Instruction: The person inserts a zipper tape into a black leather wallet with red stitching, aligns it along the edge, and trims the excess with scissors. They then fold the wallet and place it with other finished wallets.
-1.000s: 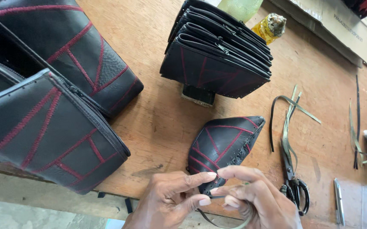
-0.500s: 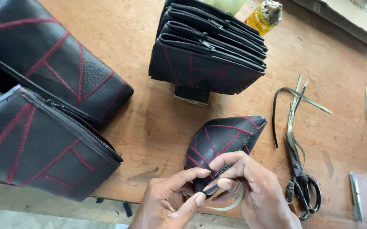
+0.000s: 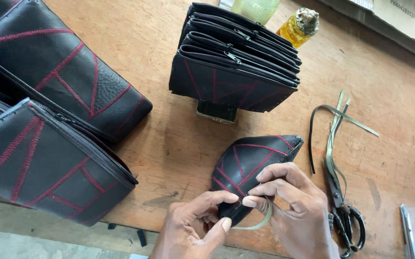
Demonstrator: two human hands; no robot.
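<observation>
A small black leather pouch [image 3: 250, 163] with red stitching lies on the wooden table [image 3: 169, 144], its near corner lifted between my hands. My left hand [image 3: 193, 230] pinches that near corner with thumb and forefinger. My right hand [image 3: 291, 206] grips the same corner from the right, and a thin pale green leather strip [image 3: 260, 223] curls out below its fingers. Both hands touch each other at the pouch's corner.
Black-handled scissors [image 3: 344, 211] lie just right of my right hand, with loose strips [image 3: 334, 124] above them. A stack of finished pouches [image 3: 234, 72] stands behind. Large black bags [image 3: 49, 144] fill the left side. A yellow bottle [image 3: 298, 26] stands at the back; a metal tool [image 3: 407, 230] lies far right.
The view has shifted down and left. My fingers have worked along the pouch's corner, and the pale strip now loops out below my right hand.
</observation>
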